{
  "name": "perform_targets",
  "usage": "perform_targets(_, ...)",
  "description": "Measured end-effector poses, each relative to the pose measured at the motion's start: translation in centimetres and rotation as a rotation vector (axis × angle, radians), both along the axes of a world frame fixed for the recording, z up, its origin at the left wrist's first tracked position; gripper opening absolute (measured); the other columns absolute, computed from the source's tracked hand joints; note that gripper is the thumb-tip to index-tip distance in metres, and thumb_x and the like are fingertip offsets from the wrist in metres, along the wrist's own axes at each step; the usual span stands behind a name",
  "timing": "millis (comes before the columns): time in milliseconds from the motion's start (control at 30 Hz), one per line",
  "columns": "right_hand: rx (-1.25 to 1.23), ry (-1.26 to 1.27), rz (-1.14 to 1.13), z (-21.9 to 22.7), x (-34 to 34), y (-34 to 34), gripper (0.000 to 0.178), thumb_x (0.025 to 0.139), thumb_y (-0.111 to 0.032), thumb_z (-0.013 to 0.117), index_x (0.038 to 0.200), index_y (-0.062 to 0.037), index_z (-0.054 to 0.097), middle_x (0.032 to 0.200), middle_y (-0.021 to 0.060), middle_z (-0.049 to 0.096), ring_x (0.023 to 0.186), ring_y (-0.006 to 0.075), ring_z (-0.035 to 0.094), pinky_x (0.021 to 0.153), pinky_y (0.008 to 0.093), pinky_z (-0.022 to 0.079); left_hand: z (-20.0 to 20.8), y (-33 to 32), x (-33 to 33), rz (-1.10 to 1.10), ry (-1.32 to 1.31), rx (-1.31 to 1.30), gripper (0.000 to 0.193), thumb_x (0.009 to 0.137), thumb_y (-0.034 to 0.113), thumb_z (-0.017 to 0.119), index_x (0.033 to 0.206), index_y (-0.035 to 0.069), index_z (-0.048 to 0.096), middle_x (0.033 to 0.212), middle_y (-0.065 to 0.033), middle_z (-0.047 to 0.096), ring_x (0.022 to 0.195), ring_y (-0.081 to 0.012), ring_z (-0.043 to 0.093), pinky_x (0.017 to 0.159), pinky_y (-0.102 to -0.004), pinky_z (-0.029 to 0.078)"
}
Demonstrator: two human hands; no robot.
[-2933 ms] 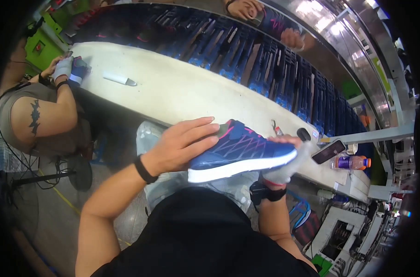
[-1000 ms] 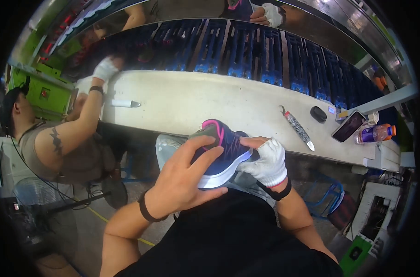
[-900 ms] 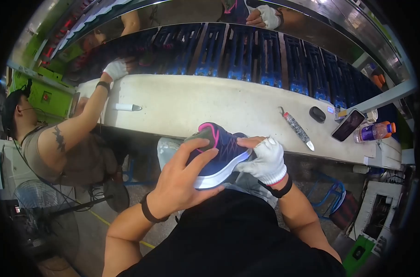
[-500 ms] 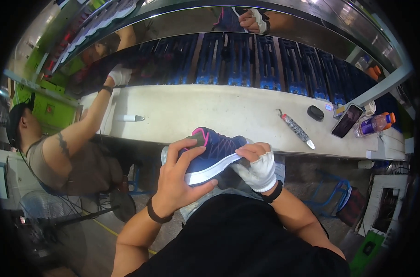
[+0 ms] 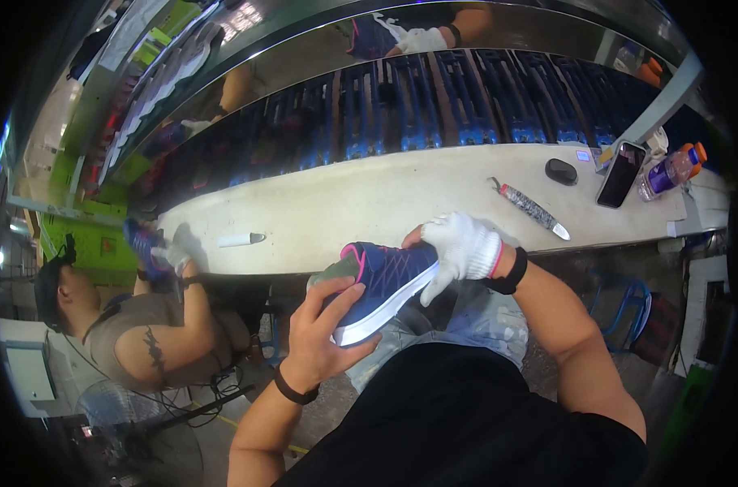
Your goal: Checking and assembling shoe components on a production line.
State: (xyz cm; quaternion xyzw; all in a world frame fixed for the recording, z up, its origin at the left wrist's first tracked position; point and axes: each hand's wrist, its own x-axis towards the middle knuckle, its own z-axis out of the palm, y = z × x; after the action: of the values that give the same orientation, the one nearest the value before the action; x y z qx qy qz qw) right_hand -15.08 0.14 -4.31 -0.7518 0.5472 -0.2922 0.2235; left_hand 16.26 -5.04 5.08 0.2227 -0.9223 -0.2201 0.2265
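Observation:
A navy sneaker (image 5: 397, 272) with pink collar trim, crossed lacing and a white sole is held in front of my body, just off the bench's near edge. Bare, my left hand (image 5: 324, 325) grips its heel end, fingers over the collar and thumb along the sole. My right hand (image 5: 460, 250), in a white glove with bare fingertips, is closed around the toe; its fingers on the far side are partly hidden. Something greenish fills the shoe's opening.
On the pale bench (image 5: 369, 191) lie a wrapped-handle knife (image 5: 531, 211), a white pointed tool (image 5: 240, 239), a black case (image 5: 561, 171), a phone (image 5: 621, 174) and a bottle (image 5: 667, 174). Blue conveyor slats (image 5: 417, 105) run behind. At left a co-worker (image 5: 158, 333) holds another sneaker (image 5: 144, 242).
My right hand has turned and risen over the toe, its gloved back now facing up. The sneaker shifts slightly right and down in view. The co-worker's arm has drawn back, now with a shoe.

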Motion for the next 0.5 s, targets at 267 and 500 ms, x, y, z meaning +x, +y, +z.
perform_targets(267, 0.034, -0.022, -0.033, -0.5, 0.5, 1.5, 0.105, 0.061, -0.082, 0.090, 0.129, -0.0033, 0.075, 0.119, 0.0209, 0.079, 0.113, 0.0396, 0.076, 0.100, 0.0468, 0.059, -0.5, -0.3, -0.3, -0.044, 0.031, -0.105, 0.078, 0.066, 0.019, 0.098, 0.138, 0.005, 0.070, 0.138, -0.0167, 0.069, 0.114, -0.0359, 0.075, 0.093, -0.0427, 0.065)
perform_targets(500, -0.323, -0.151, -0.263, 2.2, 1.5, 9.1, 0.121, 0.063, -0.069, 0.099, 0.155, -0.0044, 0.054, 0.148, 0.0203, 0.065, 0.136, 0.0419, 0.063, 0.114, 0.0506, 0.050, 0.6, -0.1, -3.7, -0.080, 0.241, -0.009, 0.116, 0.065, 0.022, 0.103, 0.161, 0.004, 0.040, 0.161, -0.0295, 0.047, 0.134, -0.0444, 0.066, 0.104, -0.0481, 0.063)
